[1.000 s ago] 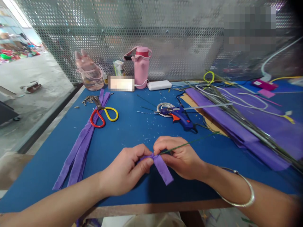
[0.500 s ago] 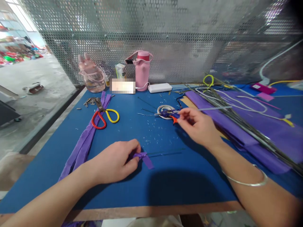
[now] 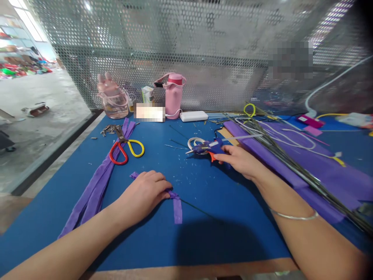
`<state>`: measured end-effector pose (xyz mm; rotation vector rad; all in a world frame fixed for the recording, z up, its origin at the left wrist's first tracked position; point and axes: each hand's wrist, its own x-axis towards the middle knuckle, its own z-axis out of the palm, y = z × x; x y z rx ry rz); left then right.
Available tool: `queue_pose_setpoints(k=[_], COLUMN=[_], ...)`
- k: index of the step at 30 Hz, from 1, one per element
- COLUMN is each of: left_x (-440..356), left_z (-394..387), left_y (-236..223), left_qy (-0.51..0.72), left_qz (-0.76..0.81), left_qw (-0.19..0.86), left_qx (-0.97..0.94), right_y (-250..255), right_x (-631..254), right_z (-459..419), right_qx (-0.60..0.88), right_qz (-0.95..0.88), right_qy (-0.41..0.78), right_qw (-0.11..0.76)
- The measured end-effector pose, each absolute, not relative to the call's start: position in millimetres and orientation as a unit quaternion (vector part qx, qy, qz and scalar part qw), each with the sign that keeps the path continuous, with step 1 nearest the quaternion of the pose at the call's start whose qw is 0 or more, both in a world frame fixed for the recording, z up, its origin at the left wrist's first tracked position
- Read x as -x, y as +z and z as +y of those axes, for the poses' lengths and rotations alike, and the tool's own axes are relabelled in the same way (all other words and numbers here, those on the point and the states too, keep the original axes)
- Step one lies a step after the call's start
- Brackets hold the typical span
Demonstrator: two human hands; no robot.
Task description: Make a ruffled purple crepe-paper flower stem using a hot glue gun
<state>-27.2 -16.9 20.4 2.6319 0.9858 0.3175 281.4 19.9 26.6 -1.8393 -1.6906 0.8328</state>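
Note:
My left hand (image 3: 148,190) is closed on a strip of purple ribbon (image 3: 177,210) wound about a thin green wire stem (image 3: 198,209), low over the near middle of the table. One ribbon end hangs toward me, and another bit pokes out left of the knuckles. In my right hand (image 3: 237,158) is the handle of a dark blue glue gun (image 3: 208,147) with an orange trigger. Its nozzle points left, and a pale glue stick (image 3: 241,137) juts from its back. Behind the gun lies a coil of white cord (image 3: 196,141).
Scissors (image 3: 124,146) with red and yellow handles lie across long purple strips (image 3: 97,182) at left. Purple sheets (image 3: 262,159) topped with a bundle of green stems (image 3: 294,167) cover the right. A pink flask (image 3: 174,97) and a clear bottle (image 3: 113,101) stand at the back.
My right hand has closed around the glue gun's handle and tilted it upright. The stem in my left hand has swung, its free end now pointing nearer to me.

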Motion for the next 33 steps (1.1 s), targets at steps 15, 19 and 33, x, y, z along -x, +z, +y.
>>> queue_pose_setpoints(k=[15, 19, 33], left_x=[32.4, 33.0, 32.9], left_z=[-7.7, -7.5, -7.9], left_y=[11.5, 11.2, 13.4], left_qy=[0.177, 0.176, 0.166], left_qz=[0.385, 0.386, 0.383], left_qw=[0.194, 0.190, 0.178], left_qx=[-0.885, -0.886, -0.891], right_y=[51.1, 46.5, 54.3], right_x=[-261.2, -248.2, -239.2], right_z=[-23.4, -28.2, -40.7], right_qx=[0.457, 0.448, 0.459], right_qz=[-0.767, -0.807, -0.844], right_qy=[0.415, 0.344, 0.234], right_qw=[0.177, 0.170, 0.146])
